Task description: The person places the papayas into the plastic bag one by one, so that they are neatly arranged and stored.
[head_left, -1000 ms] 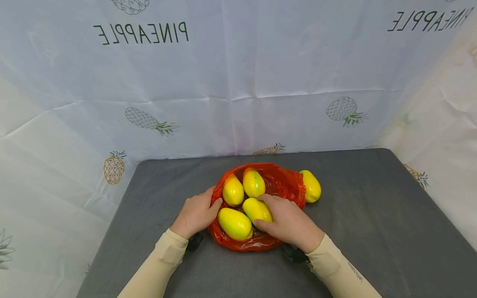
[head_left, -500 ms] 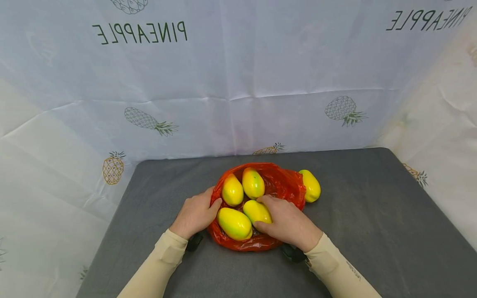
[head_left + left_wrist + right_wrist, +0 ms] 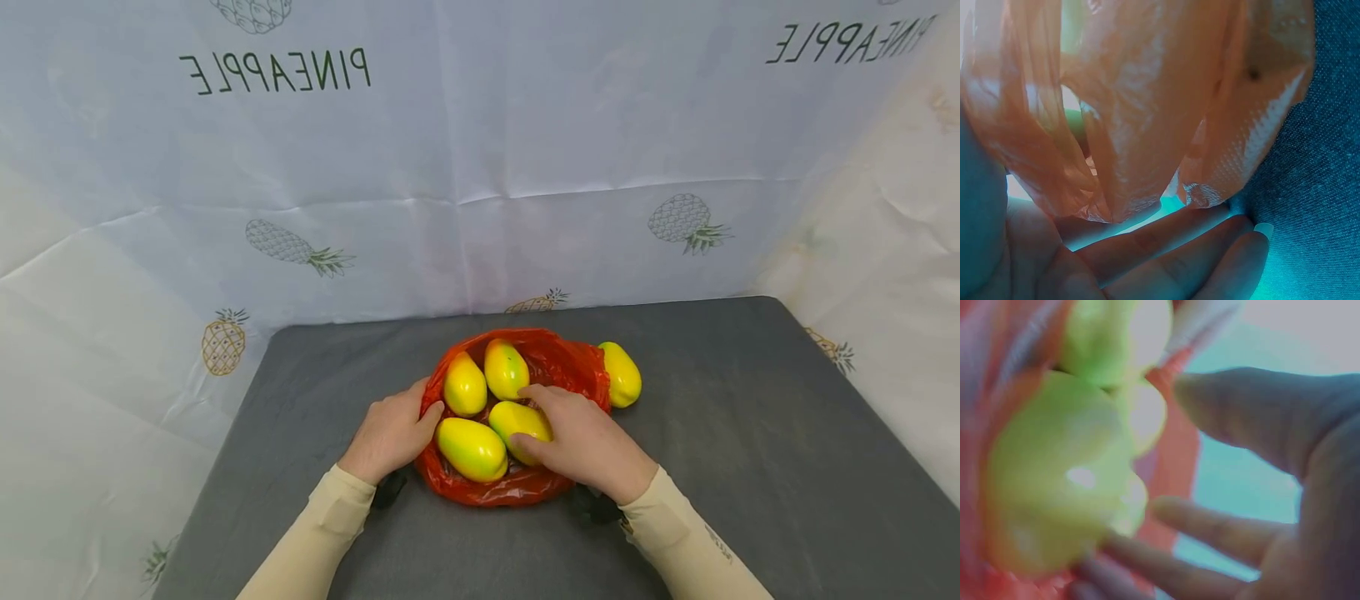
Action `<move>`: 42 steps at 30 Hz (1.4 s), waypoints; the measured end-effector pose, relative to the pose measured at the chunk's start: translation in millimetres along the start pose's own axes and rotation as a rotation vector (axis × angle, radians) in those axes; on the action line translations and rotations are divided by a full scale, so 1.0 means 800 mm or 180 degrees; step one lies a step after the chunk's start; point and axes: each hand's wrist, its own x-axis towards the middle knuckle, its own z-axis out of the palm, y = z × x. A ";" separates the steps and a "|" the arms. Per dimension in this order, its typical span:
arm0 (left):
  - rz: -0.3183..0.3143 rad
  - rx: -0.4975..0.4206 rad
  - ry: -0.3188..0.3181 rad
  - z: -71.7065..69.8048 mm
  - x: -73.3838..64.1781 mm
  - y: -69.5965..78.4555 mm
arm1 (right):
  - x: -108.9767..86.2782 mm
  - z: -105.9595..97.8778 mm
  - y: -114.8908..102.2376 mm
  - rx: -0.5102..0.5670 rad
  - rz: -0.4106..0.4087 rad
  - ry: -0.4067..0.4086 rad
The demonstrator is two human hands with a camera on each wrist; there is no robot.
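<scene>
A red plastic bag (image 3: 564,364) lies wide open on the table, with several yellow-green mangoes in it. My left hand (image 3: 390,435) holds its left rim, the thumb over the edge. In the left wrist view, the fingers (image 3: 1172,256) lie outside the thin film of the bag. Inside the bag, my right hand (image 3: 588,437) is over a mango (image 3: 517,427) at the right of the group. The right wrist view has its thumb and fingers spread apart, beside a large mango (image 3: 1060,481). The mango's right end is hidden by the hand in the head view.
Another mango (image 3: 622,375) lies on the table just outside the bag's right side, partly covered by the bag. The dark grey table (image 3: 750,467) backs onto a white cloth (image 3: 480,125) printed with pineapples.
My right hand's fingers have loosened and spread from the mango they gripped; that mango now lies beside the others in the bag. The left hand stays at the rim.
</scene>
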 end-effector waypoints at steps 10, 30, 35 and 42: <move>0.0002 0.0009 -0.0022 0.001 0.001 -0.001 | -0.013 -0.065 0.036 0.0075 -0.0120 0.1136; -0.0015 0.0067 -0.0017 0.002 0.001 0.002 | 0.006 -0.071 0.139 0.0130 0.1024 0.0542; 0.0007 0.0070 -0.0013 0.002 0.000 0.002 | 0.008 -0.064 0.144 0.0104 0.1091 0.0447; 0.0000 0.0068 -0.0007 0.003 0.000 0.001 | 0.011 -0.058 0.144 0.0061 0.1154 0.0333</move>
